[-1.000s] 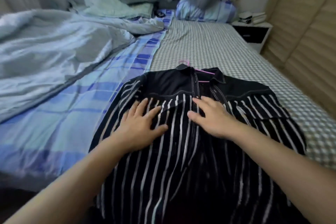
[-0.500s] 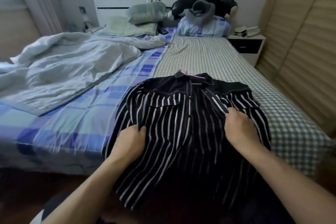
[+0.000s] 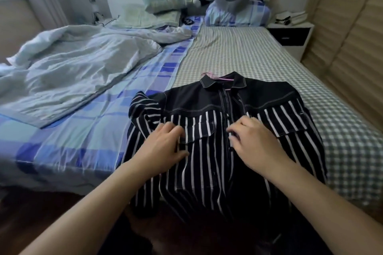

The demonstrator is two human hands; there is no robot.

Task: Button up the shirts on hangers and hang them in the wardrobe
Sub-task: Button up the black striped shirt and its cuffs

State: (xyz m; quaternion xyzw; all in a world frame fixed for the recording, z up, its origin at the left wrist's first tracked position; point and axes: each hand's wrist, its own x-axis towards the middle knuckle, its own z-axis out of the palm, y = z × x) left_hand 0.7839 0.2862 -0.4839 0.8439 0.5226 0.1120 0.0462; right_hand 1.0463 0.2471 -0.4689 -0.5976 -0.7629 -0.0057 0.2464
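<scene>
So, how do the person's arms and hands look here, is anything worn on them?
Both forearms are bare, with no sleeves visible as far as the frame shows. The left hand and the right hand wear no gloves, and no watch or bracelet shows at the wrists. The picture is too soft to tell whether the fingers carry a ring.

Bed (image 3: 238, 58): shirt (image 3: 207, 161), seemingly duvet (image 3: 72, 68), pillows (image 3: 167, 0).
</scene>
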